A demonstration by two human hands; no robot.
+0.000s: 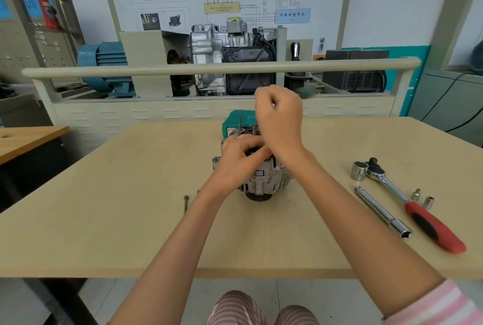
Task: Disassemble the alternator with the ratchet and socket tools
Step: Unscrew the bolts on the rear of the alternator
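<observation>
— That alternator (261,181) looks heavy to you?

— I'd guess so: cast metal, stiff, ribbed, not slippery. Best gripped round the body. It stands mid-table (104,194), pulley end toward us.

— And the hands?

— The left hand (239,160) wraps its top, fingers curled over the housing. The right hand (279,118) is lifted clear above it, fingers curled tight; whether they pinch something, I cannot tell.

— The ratchet (407,199)?

— Lying well off right, untouched.

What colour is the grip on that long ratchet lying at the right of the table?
Red with a black inset, on the steel ratchet's handle; the head view shows it clearly.
</observation>
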